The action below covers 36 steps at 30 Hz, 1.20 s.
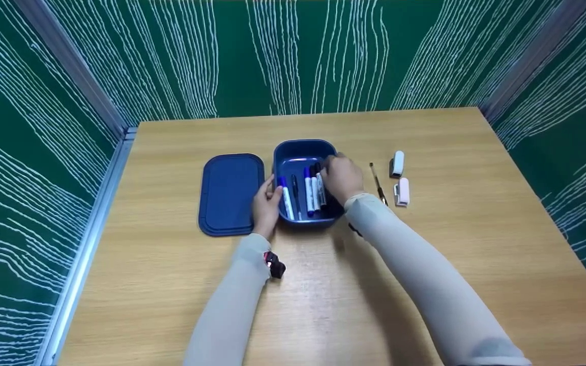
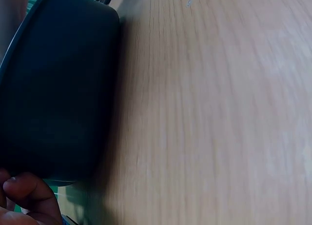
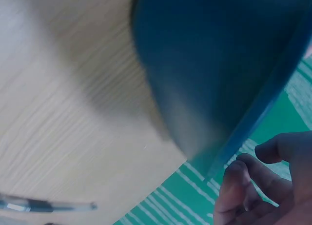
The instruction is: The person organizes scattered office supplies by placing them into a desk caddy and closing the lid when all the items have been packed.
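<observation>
A dark blue plastic box (image 1: 305, 222) stands uncovered on the table. Inside lie several whiteboard markers (image 1: 315, 193) with white barrels and a dark pen (image 1: 295, 190). At the box's left wall, my left hand (image 1: 265, 206) holds the rim with its thumb and fingers. My right hand (image 1: 343, 178) is over the right rim, partly hiding that side. In the right wrist view its fingers (image 3: 231, 183) are loosely bent beside the box (image 3: 204, 64), apart from the thumb, with nothing seen between them. The left wrist view shows the box's dark outer wall (image 2: 58, 88).
Left of the box lies its flat blue lid (image 1: 232, 193). To the right are a pen (image 1: 378, 184), a white-and-dark stapler-like object (image 1: 398, 163) and a pink one (image 1: 402, 192). Green panels with white lines enclose the wooden table (image 1: 145, 284).
</observation>
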{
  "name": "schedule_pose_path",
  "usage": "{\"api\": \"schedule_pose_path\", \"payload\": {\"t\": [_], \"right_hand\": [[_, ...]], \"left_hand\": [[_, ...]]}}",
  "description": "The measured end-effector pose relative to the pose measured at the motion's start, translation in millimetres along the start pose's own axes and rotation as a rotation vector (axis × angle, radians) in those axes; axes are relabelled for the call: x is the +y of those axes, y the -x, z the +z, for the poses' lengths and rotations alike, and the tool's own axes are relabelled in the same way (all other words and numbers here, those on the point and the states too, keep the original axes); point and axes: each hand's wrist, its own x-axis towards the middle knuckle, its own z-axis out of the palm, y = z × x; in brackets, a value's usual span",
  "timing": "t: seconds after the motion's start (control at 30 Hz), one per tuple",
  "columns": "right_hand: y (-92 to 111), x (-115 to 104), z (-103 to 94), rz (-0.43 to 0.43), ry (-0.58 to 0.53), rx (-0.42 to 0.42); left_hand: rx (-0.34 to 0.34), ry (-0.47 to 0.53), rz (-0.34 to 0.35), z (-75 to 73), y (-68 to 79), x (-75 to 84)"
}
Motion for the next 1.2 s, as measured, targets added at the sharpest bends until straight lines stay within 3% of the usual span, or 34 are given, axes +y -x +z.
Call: {"api": "schedule_pose_path", "payload": {"t": [0.3, 0.63, 1.0, 1.2], "right_hand": [[-2, 43, -14.1, 0.079, 0.007, 0.012], [2, 90, -27.5, 0.197, 0.018, -0.035], [6, 110, -25.8, 0.195, 0.018, -0.016], [12, 114, -16.5, 0.213, -0.013, -0.088]], "left_hand": [[-0.003, 0.028, 0.030, 3.2, 0.1, -2.0], [-0.003, 0.033, 0.010, 1.5, -1.3, -2.8], [-0.002, 0.036, -0.009, 0.0, -0.3, -0.2], [0.002, 0.021, -0.001, 0.4, 0.1, 0.1]]}}
